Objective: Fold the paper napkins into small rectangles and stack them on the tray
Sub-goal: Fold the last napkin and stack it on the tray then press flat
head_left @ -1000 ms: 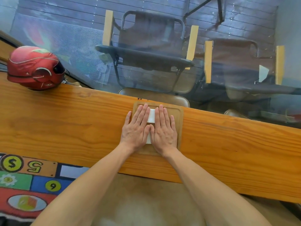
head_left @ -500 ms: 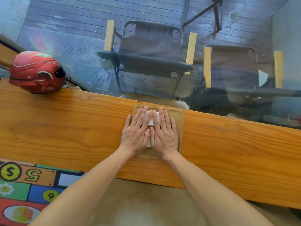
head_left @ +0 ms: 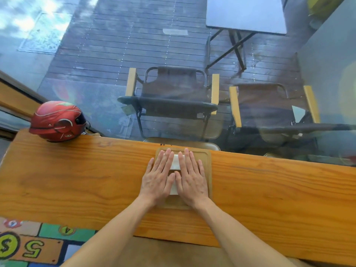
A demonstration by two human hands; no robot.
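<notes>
Behind the glass beyond the wooden table (head_left: 77, 180) stand two folding chairs (head_left: 173, 97). My left hand (head_left: 157, 178) and right hand (head_left: 191, 178) lie flat, fingers straight and together, pressing the folded white napkin (head_left: 175, 163) onto the tray (head_left: 208, 170) at the table's far edge. A red helmet (head_left: 57, 121) sits at the far left corner.

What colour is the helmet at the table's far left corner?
Red, with thin white lines and a dark visor: the helmet shows clearly in the head view.

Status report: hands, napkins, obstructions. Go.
Left hand and right hand flat, pressing folded napkins on tray. Helmet far left, nothing blocking.
</notes>
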